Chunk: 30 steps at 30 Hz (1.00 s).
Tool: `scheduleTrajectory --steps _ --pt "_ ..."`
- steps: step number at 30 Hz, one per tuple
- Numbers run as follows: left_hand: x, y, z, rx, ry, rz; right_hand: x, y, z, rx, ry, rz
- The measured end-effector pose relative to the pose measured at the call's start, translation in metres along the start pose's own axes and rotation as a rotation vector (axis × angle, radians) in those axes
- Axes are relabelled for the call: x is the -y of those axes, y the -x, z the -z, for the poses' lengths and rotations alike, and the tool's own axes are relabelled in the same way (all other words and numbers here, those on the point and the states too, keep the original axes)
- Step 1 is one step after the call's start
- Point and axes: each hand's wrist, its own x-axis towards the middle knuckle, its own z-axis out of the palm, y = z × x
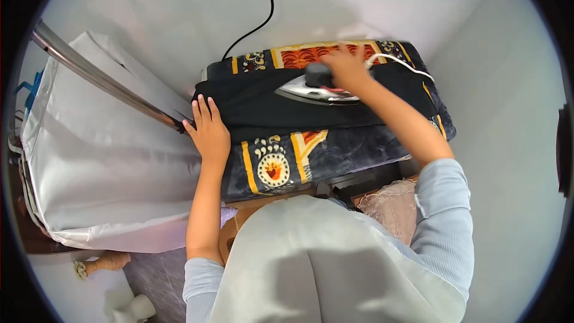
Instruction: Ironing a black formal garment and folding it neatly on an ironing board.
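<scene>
A black cloth (pixel 251 110), perhaps a folded garment, lies across a dark patterned plush blanket (pixel 341 148) on a raised surface. My left hand (pixel 208 137) rests on the cloth's left end, palm down with fingers spread. An electric iron (pixel 300 92) with a shiny metal body and dark handle lies on the cloth, its tip towards the left. Over the iron's rear is my right hand (pixel 352 69), blurred, with its fingers apart and reaching past the handle. My palm hides part of the handle. A white cord (pixel 399 60) runs from the iron's rear to the right.
A metal pole (pixel 107 83) slants down to near my left hand. Beside it hangs a silvery-white cover (pixel 121 161). A black cable (pixel 269 6) comes down the wall behind the blanket. Beige lace fabric (pixel 392 206) lies below the right side, near my body.
</scene>
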Motion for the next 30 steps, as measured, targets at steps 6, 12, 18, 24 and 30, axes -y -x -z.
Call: scheduleTrajectory --steps 6,12,18,24,30 --pt "-0.007 -0.002 0.007 0.013 0.032 -0.054 -0.079 0.01 0.001 0.082 0.065 -0.034" --pt "-0.01 -0.013 0.009 0.095 0.139 0.026 -0.043 -0.006 -0.006 0.086 -0.166 0.278" --pt "-0.002 -0.011 0.007 0.093 0.073 0.018 0.026 0.012 0.012 0.064 -0.161 0.492" --pt "-0.007 -0.009 0.014 0.055 0.035 0.022 -0.053 0.006 0.003 0.011 0.066 0.366" --pt "-0.008 -0.004 0.01 0.146 0.029 0.104 -0.148 0.027 -0.005 0.121 0.071 -0.044"
